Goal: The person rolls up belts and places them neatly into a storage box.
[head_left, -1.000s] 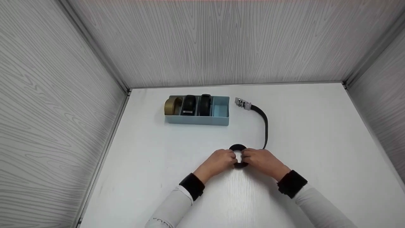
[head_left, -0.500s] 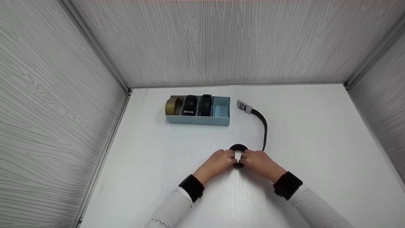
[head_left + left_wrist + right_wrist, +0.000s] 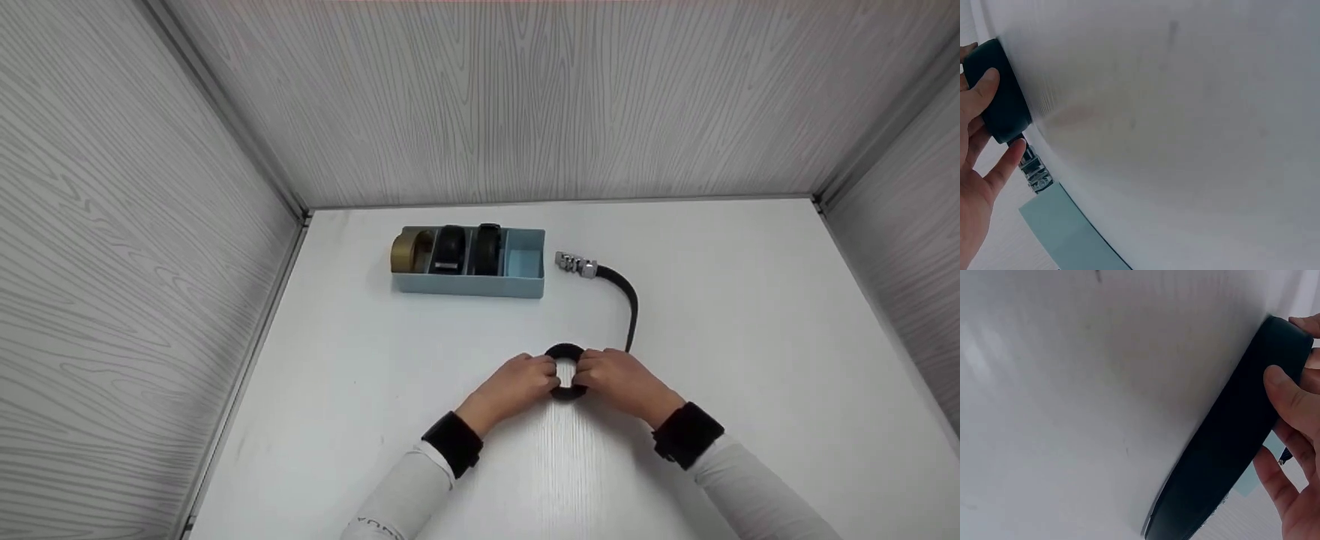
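A black belt (image 3: pixel 564 350) is wound into a coil standing on its edge on the table, in the head view. Its loose tail runs from the right hand away to a silver buckle (image 3: pixel 576 264). My left hand (image 3: pixel 519 384) pinches the coil's left side, while my right hand (image 3: pixel 621 382) grips the right side. In the left wrist view the thumb presses the outside of the coil (image 3: pixel 1002 93), and the buckle shows beyond the fingers. Seen from the right wrist, the thumb lies on the belt's strap (image 3: pixel 1224 427); the fingers go behind it.
A light blue divided box (image 3: pixel 469 285) stands behind the hands. It holds a gold-brown rolled belt (image 3: pixel 403 253) and two black rolled belts (image 3: pixel 450 247); its rightmost compartment shows a bare bottom. Grey wood-grain panels (image 3: pixel 487 112) wall in the white table (image 3: pixel 750 315).
The buckle end has slid toward me, while the coil stays almost in place between the hands. My right hand has shifted slightly in and back out; the left has barely moved.
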`<state>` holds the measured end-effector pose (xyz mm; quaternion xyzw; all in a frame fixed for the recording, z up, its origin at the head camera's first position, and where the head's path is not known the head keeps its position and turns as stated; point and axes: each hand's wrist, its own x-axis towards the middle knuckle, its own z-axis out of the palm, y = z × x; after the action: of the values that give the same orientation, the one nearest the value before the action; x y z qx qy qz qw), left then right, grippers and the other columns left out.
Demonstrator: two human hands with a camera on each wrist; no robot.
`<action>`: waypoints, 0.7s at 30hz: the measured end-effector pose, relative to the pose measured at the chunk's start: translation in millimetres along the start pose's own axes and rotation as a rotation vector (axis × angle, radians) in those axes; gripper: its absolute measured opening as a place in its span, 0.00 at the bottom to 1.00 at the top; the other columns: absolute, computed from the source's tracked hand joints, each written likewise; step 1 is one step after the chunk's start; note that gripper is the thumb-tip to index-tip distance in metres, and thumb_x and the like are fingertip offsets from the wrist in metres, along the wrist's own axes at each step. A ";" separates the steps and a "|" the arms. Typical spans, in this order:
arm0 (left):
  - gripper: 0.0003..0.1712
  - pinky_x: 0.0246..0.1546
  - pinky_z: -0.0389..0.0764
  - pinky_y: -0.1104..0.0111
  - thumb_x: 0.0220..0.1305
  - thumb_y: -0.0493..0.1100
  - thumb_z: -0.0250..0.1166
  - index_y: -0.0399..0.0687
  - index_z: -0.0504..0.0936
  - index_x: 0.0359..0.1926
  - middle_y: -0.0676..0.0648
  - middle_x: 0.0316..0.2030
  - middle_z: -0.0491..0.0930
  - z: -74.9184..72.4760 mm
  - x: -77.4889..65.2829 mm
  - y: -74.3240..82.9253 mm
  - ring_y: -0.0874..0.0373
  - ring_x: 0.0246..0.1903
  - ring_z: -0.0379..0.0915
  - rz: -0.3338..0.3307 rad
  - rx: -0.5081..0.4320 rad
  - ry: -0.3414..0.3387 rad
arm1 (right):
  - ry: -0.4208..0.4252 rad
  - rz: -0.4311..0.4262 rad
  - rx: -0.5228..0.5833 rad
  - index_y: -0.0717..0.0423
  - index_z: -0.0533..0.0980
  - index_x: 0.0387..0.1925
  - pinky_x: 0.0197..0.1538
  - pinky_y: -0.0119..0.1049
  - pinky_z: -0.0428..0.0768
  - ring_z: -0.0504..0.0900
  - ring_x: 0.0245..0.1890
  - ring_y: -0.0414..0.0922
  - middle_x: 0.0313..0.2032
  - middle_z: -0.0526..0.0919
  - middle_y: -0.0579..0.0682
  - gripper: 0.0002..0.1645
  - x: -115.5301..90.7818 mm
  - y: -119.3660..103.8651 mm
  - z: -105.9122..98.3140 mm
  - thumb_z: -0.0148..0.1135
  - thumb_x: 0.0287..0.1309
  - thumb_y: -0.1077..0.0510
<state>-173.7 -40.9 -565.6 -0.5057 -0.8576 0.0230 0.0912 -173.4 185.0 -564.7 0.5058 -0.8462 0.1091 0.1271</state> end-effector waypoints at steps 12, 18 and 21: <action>0.06 0.44 0.73 0.68 0.62 0.44 0.66 0.61 0.89 0.33 0.61 0.35 0.82 3.7 -0.9 0.6 0.63 0.43 0.75 0.039 0.033 0.050 | -0.022 -0.001 0.017 0.51 0.83 0.31 0.32 0.37 0.75 0.79 0.36 0.43 0.33 0.82 0.44 0.11 2.0 -9.8 -5.5 0.72 0.44 0.67; 0.09 0.57 0.69 0.61 0.65 0.41 0.63 0.60 0.89 0.35 0.58 0.40 0.82 5.4 -0.7 -8.5 0.59 0.54 0.71 0.037 0.047 0.047 | -0.029 0.044 0.019 0.51 0.85 0.34 0.40 0.44 0.78 0.80 0.49 0.48 0.39 0.85 0.46 0.14 -0.1 -0.2 -8.2 0.76 0.40 0.65; 0.09 0.58 0.69 0.60 0.66 0.42 0.61 0.59 0.88 0.36 0.58 0.43 0.82 6.0 -1.1 -10.3 0.60 0.58 0.69 -0.002 0.050 0.030 | -0.001 0.058 -0.014 0.51 0.85 0.31 0.39 0.42 0.79 0.80 0.48 0.50 0.36 0.85 0.46 0.11 0.3 1.2 -4.2 0.75 0.41 0.64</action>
<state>-183.1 -46.6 -570.2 -0.5025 -0.8559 0.0369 0.1165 -174.2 186.6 -560.7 0.4804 -0.8613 0.1067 0.1268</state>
